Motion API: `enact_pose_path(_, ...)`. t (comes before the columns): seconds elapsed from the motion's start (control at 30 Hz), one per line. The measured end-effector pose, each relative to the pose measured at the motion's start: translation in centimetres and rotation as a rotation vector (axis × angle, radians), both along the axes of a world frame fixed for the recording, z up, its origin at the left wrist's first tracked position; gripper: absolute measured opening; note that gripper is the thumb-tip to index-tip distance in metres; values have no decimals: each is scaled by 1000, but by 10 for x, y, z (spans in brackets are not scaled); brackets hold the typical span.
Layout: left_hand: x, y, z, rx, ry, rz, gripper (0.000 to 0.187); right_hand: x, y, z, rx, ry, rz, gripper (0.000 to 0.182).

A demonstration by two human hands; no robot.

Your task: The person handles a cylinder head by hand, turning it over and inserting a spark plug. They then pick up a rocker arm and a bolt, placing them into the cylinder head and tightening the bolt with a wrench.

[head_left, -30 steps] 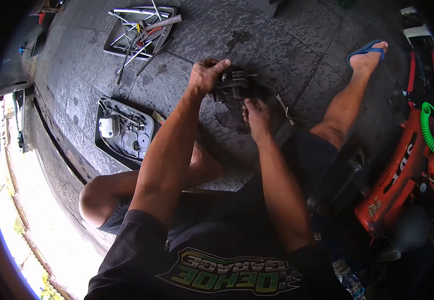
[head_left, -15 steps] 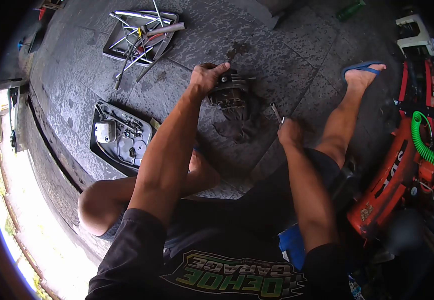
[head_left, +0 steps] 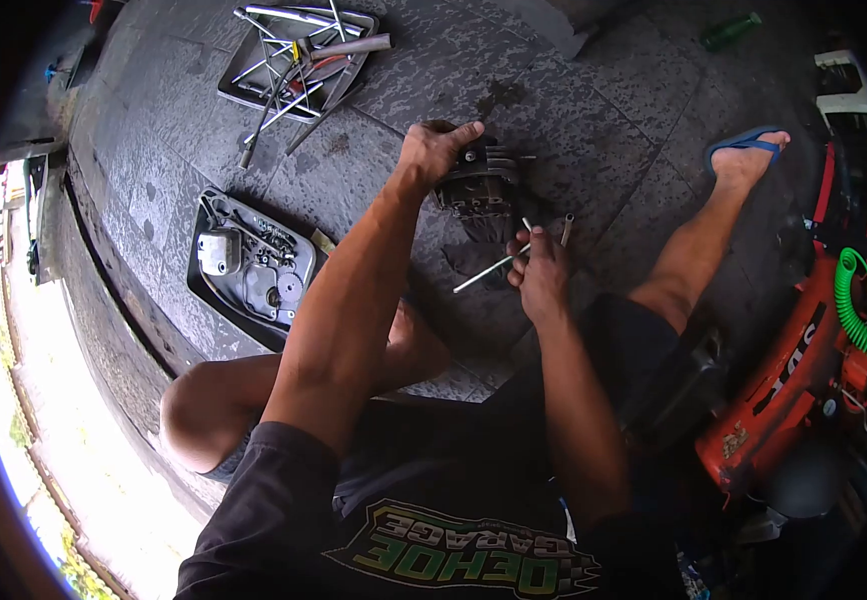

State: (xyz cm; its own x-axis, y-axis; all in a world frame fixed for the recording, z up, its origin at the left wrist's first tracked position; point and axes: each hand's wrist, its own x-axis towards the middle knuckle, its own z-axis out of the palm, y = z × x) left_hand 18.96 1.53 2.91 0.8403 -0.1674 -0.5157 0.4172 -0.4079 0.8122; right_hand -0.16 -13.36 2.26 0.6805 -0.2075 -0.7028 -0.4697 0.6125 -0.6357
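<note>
nearest to us, our right hand (head_left: 542, 272) has its grip closed around a thin metal rod (head_left: 491, 268), a slim tool whose shaft slants down to the left over the floor (head_left: 604, 110). a second short metal piece (head_left: 566, 229) sticks up just beside the fingers; we cannot tell whether it is part of the same tool.

just beyond, our left hand (head_left: 436, 148) has its grip wrapped over the top of the finned engine part (head_left: 482, 185), which sits on the floor on a dark rag (head_left: 479, 245). the rod's tip is near the part but apart from it, so we judge the work on the part is mid-way: tool in hand, not yet applied.

to the left lies a dark tray (head_left: 216, 310) with a cover and small pieces already taken off. farther off, a second tray (head_left: 346, 70) holds wrenches and long tools. a green bottle (head_left: 731, 31) lies at the far edge.
</note>
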Motion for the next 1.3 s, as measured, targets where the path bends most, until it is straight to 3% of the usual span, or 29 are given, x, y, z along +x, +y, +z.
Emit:
enact_pose_path(0.13, 0, -2, -1, -26, 3, 14, 61, 8, 10, -4, 318, -37, -131, 27)
enact_pose_path(0.47, -6, -2, -1, 3, -49, 1, 60, 15, 14, -18, 524, 2, -217, 21)
enact_pose_path(0.63, -10, -2, 0, -15, -57, 14, 59, 13, 10, -25, 780, -30, -274, 23)
enact_pose_path(0.77, -12, -2, 3, -24, -38, 12, 59, 15, 6, -23, 820, 16, -273, 26)
enact_pose_path(0.83, -12, -2, 3, -12, -48, 10, 59, 16, 7, -17, 653, 65, -235, 26)
enact_pose_path(1.17, -14, 0, 0, 14, -57, -7, 60, 19, 1, -18, 688, 119, -222, 24)
enact_pose_path(1.3, -15, -1, 1, 47, -69, -9, 59, 19, 1, -12, 524, 156, -160, 24)
